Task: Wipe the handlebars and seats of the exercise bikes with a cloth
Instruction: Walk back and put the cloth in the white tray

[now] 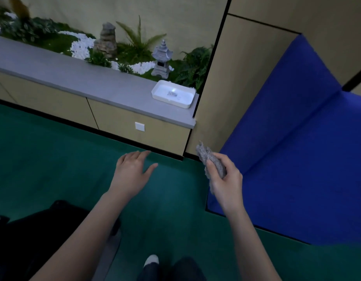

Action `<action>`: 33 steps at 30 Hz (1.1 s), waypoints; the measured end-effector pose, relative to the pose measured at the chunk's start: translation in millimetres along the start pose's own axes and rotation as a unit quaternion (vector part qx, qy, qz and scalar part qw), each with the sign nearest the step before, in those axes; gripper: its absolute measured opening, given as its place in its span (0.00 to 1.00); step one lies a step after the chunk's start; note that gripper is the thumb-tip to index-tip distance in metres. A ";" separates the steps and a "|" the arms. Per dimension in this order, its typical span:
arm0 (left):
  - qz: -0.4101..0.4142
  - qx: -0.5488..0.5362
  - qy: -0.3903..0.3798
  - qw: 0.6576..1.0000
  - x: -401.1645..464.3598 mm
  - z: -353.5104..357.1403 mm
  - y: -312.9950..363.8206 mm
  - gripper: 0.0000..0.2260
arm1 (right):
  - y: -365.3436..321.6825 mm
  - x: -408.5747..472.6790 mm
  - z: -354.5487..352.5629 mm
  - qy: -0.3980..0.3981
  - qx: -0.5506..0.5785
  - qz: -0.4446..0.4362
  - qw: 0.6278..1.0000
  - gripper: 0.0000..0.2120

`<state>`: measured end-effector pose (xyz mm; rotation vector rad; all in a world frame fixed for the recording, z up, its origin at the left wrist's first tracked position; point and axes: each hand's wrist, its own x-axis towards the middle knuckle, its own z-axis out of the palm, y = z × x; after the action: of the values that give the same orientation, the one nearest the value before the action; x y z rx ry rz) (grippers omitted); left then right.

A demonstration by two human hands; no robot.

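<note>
My right hand (224, 179) pinches the grey cloth (211, 159) above the green floor (54, 159); my left hand (133, 171) hovers spread, holding nothing. No bike handlebar is clearly visible, so I risk wiping nothing or dropping the loosely held cloth.

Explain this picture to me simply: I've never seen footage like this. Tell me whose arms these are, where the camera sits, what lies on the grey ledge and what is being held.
There is no machine here, just a person wearing a wide-angle camera on the head, looking forward and down. That is why both bare arms reach up from the bottom edge. The left hand is open and holds nothing, its fingers spread above the green floor. The right hand grips a fuzzy grey cloth with curled fingers. On the grey ledge lies a white tray; behind it are a small stone lantern, ferns and white pebbles. A blue mat leans at the right. No exercise bike is clearly recognisable.
</note>
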<state>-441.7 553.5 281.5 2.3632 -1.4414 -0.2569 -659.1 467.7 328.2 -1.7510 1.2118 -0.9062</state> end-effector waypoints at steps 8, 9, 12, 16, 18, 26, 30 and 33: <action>-0.059 -0.021 0.004 0.998 101.0 10.6 -10.2 0.23 | 14.4 127.6 27.1 -0.028 -0.007 -0.005 1.000 0.08; -0.065 -0.022 0.008 0.998 116.3 12.0 -9.6 0.23 | 16.8 146.0 31.3 -0.036 -0.005 -0.006 0.999 0.08; -0.078 -0.019 0.023 0.997 163.9 12.9 -5.0 0.23 | 18.2 203.2 41.6 -0.054 0.011 -0.014 0.998 0.09; -0.090 -0.012 0.034 0.995 226.7 8.1 4.8 0.23 | 15.7 274.8 53.6 -0.072 0.042 -0.030 0.996 0.06; -0.100 -0.018 0.046 0.994 251.5 6.5 8.5 0.22 | 15.1 305.7 60.5 -0.097 0.046 -0.035 0.994 0.06; -0.124 -0.013 0.053 0.991 329.0 0.4 -4.7 0.22 | 9.4 395.8 107.1 -0.141 0.056 -0.042 0.988 0.07; -0.120 -0.018 0.055 0.991 376.8 -5.3 -33.0 0.21 | 2.6 438.4 148.1 -0.115 0.057 -0.059 0.990 0.07; -0.110 -0.018 0.052 0.992 419.3 -12.9 -60.1 0.21 | -5.4 468.9 183.6 -0.099 0.054 -0.071 0.991 0.07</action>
<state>-193.8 209.8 282.8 2.4666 -1.1221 -0.2114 -362.3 61.4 308.2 -1.8093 0.9048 -0.8404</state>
